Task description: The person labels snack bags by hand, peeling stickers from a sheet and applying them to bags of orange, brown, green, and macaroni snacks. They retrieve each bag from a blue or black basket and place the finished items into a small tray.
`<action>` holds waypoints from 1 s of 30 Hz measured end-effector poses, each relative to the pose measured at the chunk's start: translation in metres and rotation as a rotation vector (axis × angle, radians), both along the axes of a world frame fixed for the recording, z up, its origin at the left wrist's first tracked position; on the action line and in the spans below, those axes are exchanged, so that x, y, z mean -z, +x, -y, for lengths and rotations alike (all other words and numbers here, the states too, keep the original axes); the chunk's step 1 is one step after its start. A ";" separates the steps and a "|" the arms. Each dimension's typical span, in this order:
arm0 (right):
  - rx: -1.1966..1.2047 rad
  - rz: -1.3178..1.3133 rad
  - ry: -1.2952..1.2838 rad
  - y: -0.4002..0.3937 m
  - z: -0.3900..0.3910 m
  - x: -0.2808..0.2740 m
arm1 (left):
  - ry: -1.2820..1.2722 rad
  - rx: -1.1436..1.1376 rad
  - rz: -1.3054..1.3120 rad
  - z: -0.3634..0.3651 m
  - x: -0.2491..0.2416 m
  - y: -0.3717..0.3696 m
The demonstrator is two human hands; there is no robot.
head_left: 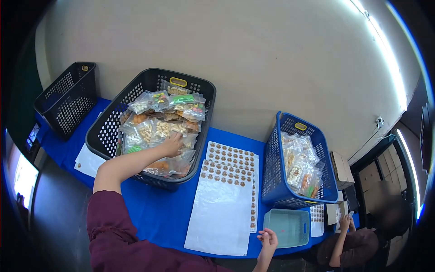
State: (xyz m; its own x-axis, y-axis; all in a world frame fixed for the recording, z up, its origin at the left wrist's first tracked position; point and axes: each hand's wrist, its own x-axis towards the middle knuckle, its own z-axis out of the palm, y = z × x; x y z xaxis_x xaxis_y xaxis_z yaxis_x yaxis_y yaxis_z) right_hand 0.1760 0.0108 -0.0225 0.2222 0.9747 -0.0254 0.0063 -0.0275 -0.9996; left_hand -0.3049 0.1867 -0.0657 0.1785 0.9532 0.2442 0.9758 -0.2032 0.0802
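My left hand (173, 145) reaches into the large black basket (105, 131). Its fingers are bent down on a clear snack packet among the pile, and part of the grip is hidden. Around it lie packets of peanuts (164, 128), green pieces (183, 99) and orange-brown snacks (158, 167). At the front edge of the table, my right hand (268, 241) is held beside the pale green tray (287, 245), fingers curled with thumb and forefinger close together. Whatever is in that pinch is too small to make out. Sheets of round brown stickers (226, 170) lie between the two baskets.
A blue basket (276, 181) with more filled packets (301, 163) stands right of the sheets. Another black basket (68, 106) is at the far left of the blue-covered table (158, 217). A co-worker (353, 245) handles something small by cardboard boxes (340, 167) at right.
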 end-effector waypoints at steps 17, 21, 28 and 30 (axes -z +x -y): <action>-0.232 -0.105 0.008 -0.042 0.011 0.011 | 0.714 0.031 0.385 0.005 -0.133 0.029; -0.219 -0.122 0.044 -0.042 0.013 0.010 | 0.772 0.076 1.219 0.052 -0.190 0.069; -0.494 -0.412 -0.036 -0.042 0.013 -0.014 | 0.158 0.169 1.700 0.138 -0.134 0.182; -0.619 -0.452 -0.003 -0.047 0.015 -0.019 | -0.177 0.218 1.860 0.158 -0.118 0.211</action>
